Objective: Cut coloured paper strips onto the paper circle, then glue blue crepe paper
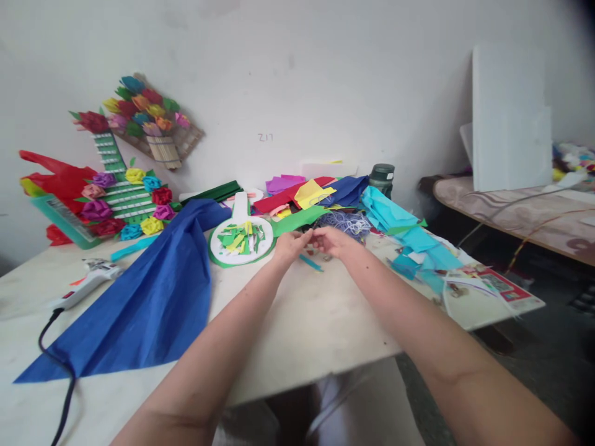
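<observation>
My left hand (292,244) and my right hand (333,240) meet over the middle of the table, fingertips pinched together. Something small and dark shows at the fingertips, too small to name. Just below them a thin blue strip (311,263) lies on the table. Behind the fingers are a green paper sheet (297,220) and a tangle of pale purple string (348,224). To the left of my left hand sits a white guitar-shaped cutout (217,249) with a green edge, scattered with green, yellow and white scraps.
Blue crepe paper (158,297) spreads across the left, beside a white power strip (88,286) with a black cord. A flower-covered paper guitar (123,195) leans at the back left. A dark green bottle (382,178) stands behind light blue paper (390,214). The table's front edge (320,379) runs below my arms.
</observation>
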A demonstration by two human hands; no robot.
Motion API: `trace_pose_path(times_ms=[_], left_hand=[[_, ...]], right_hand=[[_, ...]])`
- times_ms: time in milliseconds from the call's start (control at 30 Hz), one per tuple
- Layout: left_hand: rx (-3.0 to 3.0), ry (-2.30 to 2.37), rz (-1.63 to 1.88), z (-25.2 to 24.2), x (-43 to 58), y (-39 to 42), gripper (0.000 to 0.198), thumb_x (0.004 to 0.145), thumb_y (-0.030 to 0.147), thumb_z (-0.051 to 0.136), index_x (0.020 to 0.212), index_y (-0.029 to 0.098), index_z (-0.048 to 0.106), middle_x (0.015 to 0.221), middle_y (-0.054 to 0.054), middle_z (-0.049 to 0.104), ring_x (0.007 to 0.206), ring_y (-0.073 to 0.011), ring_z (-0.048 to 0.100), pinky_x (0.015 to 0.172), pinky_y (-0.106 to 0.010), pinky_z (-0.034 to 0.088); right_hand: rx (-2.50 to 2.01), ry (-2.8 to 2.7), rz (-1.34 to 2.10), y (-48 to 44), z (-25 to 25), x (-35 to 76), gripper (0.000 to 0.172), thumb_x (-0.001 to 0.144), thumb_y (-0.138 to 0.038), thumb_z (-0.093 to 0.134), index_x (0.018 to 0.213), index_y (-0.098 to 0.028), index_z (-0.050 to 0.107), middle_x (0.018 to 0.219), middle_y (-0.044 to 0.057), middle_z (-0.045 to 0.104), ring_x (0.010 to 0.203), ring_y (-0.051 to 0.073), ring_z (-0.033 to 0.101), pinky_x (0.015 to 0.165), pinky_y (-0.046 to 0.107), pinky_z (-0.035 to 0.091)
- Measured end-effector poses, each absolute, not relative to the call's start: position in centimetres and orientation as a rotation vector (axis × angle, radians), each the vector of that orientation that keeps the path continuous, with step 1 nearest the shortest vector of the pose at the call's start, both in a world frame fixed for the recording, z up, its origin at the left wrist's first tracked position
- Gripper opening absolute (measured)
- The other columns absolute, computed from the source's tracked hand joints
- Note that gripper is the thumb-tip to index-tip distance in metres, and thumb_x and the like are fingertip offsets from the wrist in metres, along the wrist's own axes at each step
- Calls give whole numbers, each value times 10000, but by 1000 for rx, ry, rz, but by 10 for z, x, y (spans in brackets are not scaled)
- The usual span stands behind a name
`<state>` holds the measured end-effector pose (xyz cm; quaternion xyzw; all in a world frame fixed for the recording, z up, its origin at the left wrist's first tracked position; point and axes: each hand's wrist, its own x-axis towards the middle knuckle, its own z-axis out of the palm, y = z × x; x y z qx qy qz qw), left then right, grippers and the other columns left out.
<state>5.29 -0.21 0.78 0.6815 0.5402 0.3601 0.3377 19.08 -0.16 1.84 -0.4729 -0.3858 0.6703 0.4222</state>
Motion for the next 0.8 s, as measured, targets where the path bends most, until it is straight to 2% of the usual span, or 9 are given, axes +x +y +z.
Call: trace_pose_path(times_ms=[67, 133, 300, 400, 567, 633, 800], left_hand=[[1707, 1311, 966, 5, 52, -1, 391, 706, 491, 543, 766, 125, 667, 551, -25, 606, 522, -112, 545, 554, -229, 442], [1626, 1229, 1004, 3, 49, 0, 325, 701, 417, 587, 803, 116, 653, 530, -3, 586, 486, -82, 517, 542, -210, 437], [1570, 1222, 956, 15, 32, -4, 185, 655, 278, 650, 694, 99, 625, 494, 8, 562, 460, -61, 489, 509, -193, 411], [1658, 1188, 795, 26, 13, -6, 182, 634, 276, 654, 638, 97, 627, 492, -7, 568, 441, -55, 455, 466, -189, 374], [1807, 1159, 635, 37, -27, -3, 236, 615, 319, 638, 713, 108, 678, 521, -12, 588, 392, -30, 337, 384, -174, 247], [1806, 1226, 745, 41, -45, 0, 265, 616, 349, 630, 711, 106, 677, 525, -13, 587, 388, -26, 326, 381, -170, 235], [1540, 1681, 1489, 45, -108, 18, 324, 651, 351, 571, 820, 91, 666, 586, -29, 621, 392, -40, 360, 400, -175, 281]], right_hand=[[-1185, -948, 1670, 0, 14, 184, 154, 778, -97, 448, 642, -122, 513, 455, -25, 492, 345, 36, 369, 300, 145, 207], [-1160, -946, 1699, 1, 10, 179, 128, 776, -93, 453, 670, -125, 516, 466, -28, 481, 348, 36, 348, 300, 150, 181], [-1133, -901, 1657, 4, 9, 173, 179, 824, -227, 486, 674, -131, 500, 498, -7, 508, 389, 62, 415, 334, 171, 270], [-1214, -847, 1540, 11, 13, 173, 207, 836, -237, 475, 659, -130, 487, 469, -9, 496, 392, 67, 426, 339, 170, 272], [-1297, -676, 1410, 26, 13, 174, 203, 865, -280, 396, 711, -157, 444, 518, 18, 557, 377, 71, 414, 346, 169, 262], [-1289, -648, 1431, 29, 11, 174, 232, 882, -309, 333, 729, -164, 430, 572, 50, 594, 384, 73, 427, 363, 174, 295], [-1278, -732, 1532, 27, 8, 163, 229, 860, -260, 351, 700, -144, 467, 594, 69, 601, 381, 71, 417, 360, 186, 303]])
